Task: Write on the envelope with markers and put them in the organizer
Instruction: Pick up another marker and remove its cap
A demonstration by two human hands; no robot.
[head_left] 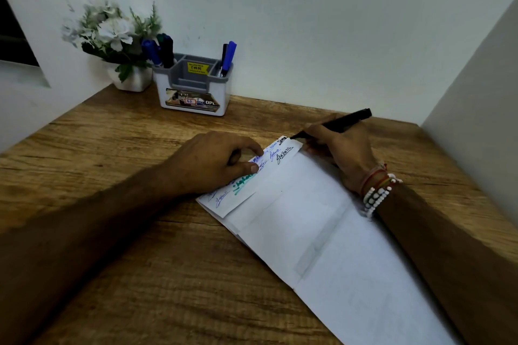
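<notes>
The writing step is in hand. The right hand has its grip closed around a black marker, held in a pen hold with the tip touching down at the far corner of the envelope's folded flap, just beside a fresh black scrawl. The left hand grasps nothing: its fingers are curled and press down on the flap to pin the paper flat on the counter.

The envelope lies slantwise across the middle of the counter, running from near the centre out towards the near right corner. The flap already carries several scribbles in blue, green and black, so the task looks well along, though I cannot tell how many more lines are meant.

The organizer stands at the far edge of the counter against the wall, just beside a potted plant in the far left corner. Blue and dark markers stand in its left compartment, and 2 more pens in its right one; the middle compartments look free.

As I judge it, the next move calls for finishing the stroke, lifting the tip clear and capping the marker if its cap is at hand; I see no loose cap. Then the right hand must reach to the far edge and drop the marker upright into a compartment without tipping the light organizer.
</notes>
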